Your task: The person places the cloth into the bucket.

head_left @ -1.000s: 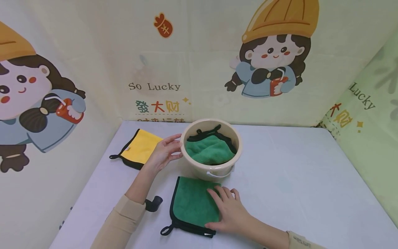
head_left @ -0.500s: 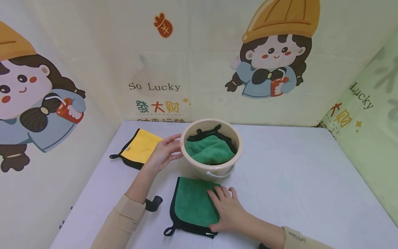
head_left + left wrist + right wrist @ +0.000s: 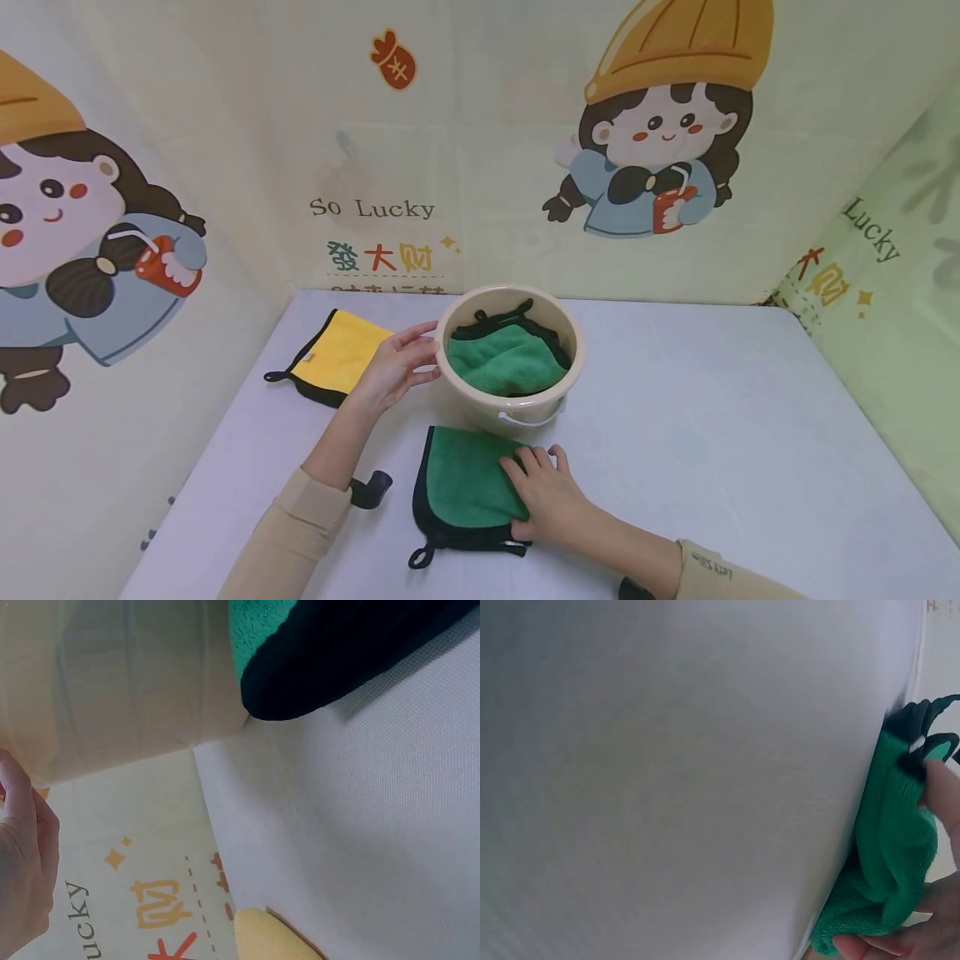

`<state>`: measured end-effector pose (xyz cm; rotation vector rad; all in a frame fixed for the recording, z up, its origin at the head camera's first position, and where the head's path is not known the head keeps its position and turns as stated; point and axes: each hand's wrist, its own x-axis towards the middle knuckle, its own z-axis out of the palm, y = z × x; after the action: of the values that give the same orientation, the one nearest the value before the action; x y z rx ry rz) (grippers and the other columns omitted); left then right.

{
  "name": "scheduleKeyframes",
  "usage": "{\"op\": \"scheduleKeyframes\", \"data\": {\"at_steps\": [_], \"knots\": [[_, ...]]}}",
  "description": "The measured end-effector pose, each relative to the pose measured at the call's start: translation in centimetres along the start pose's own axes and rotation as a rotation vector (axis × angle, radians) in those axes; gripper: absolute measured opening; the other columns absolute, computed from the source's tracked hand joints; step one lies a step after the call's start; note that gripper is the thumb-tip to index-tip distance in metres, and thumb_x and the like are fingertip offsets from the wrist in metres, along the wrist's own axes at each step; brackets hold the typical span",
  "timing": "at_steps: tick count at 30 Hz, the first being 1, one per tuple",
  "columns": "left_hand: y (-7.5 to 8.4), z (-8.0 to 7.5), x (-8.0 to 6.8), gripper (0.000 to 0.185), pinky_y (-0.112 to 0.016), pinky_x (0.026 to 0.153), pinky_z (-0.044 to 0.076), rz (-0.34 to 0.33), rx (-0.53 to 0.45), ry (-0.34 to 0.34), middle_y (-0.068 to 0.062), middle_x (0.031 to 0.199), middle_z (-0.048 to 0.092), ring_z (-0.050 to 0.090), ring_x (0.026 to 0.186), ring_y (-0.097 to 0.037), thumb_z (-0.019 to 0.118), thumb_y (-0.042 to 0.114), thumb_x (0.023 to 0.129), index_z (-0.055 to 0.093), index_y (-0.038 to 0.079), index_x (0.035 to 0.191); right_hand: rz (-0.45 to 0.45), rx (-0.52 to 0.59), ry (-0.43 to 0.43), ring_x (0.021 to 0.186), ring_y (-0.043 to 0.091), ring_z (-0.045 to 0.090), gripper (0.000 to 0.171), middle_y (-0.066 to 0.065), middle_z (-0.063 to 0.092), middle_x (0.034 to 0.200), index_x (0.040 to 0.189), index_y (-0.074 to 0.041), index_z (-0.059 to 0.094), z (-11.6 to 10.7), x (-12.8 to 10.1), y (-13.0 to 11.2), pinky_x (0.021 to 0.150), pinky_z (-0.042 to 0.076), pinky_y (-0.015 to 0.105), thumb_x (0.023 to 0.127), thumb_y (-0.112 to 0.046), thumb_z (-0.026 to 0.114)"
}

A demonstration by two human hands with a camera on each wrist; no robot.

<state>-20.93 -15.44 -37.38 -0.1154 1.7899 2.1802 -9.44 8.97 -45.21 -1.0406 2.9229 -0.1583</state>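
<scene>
A folded green towel (image 3: 468,483) with black edging lies on the table in front of a cream bucket (image 3: 480,406). My right hand (image 3: 551,500) pinches its right side, thumb at the near edge and fingers at the far part. In the right wrist view the towel (image 3: 892,825) bunches up between thumb and fingers. My left hand (image 3: 397,367) touches the bucket's left side with extended fingers; the left wrist view shows part of this hand (image 3: 26,862) against the bucket wall (image 3: 127,690). Another green towel (image 3: 510,362) sits inside the bucket.
A folded yellow towel (image 3: 345,354) with black edging lies behind my left forearm. The bucket's white handle (image 3: 532,423) hangs at its front. Printed cloth walls (image 3: 487,167) enclose the white table (image 3: 712,417) at the back and sides.
My right hand has closed in on the green towel, and its near edge with the loop has shifted slightly right and away from me. The left hand and bucket stay put.
</scene>
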Motion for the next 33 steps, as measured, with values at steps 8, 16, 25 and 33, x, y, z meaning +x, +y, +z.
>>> {"op": "scheduleKeyframes", "data": {"at_steps": [8, 16, 25, 33], "knots": [[0.0, -0.01, -0.03, 0.046, -0.031, 0.078, 0.053, 0.003, -0.011, -0.009, -0.009, 0.105, 0.054, 0.06, 0.083, -0.015, 0.057, 0.014, 0.091, 0.044, 0.01, 0.134, -0.013, 0.009, 0.032, 0.089, 0.023, 0.046, 0.054, 0.006, 0.051, 0.1, 0.114, -0.009, 0.053, -0.24, 0.09, 0.17, 0.079, 0.031, 0.047, 0.068, -0.029, 0.073], [-0.19, -0.06, -0.04, 0.046, -0.031, 0.078, 0.053, 0.001, -0.01, -0.007, -0.008, 0.106, 0.055, 0.061, 0.084, -0.015, 0.057, 0.014, 0.091, 0.043, 0.01, 0.135, -0.046, -0.057, 0.089, 0.081, 0.021, 0.047, 0.046, 0.004, 0.053, 0.09, 0.103, -0.01, 0.056, 0.16, 0.14, 0.11, 0.077, 0.032, 0.045, 0.067, -0.031, 0.076], [-0.32, -0.06, -0.01, 0.046, -0.031, 0.079, 0.053, 0.006, -0.013, -0.003, -0.008, 0.106, 0.055, 0.061, 0.084, -0.015, 0.057, 0.015, 0.09, 0.044, 0.01, 0.134, -0.061, -0.053, 0.214, 0.079, 0.019, 0.045, 0.039, 0.001, 0.05, 0.086, 0.097, -0.014, 0.055, 0.08, 0.05, 0.33, 0.076, 0.03, 0.043, 0.067, -0.03, 0.074], [-0.32, -0.06, 0.01, 0.046, -0.031, 0.079, 0.053, 0.01, -0.016, -0.007, -0.008, 0.105, 0.055, 0.061, 0.083, -0.015, 0.057, 0.014, 0.09, 0.044, 0.01, 0.134, -0.104, -0.052, 0.414, 0.074, 0.017, 0.041, 0.035, -0.001, 0.046, 0.082, 0.093, -0.017, 0.056, -0.48, -0.29, 0.58, 0.072, 0.029, 0.04, 0.062, -0.024, 0.071]]}}
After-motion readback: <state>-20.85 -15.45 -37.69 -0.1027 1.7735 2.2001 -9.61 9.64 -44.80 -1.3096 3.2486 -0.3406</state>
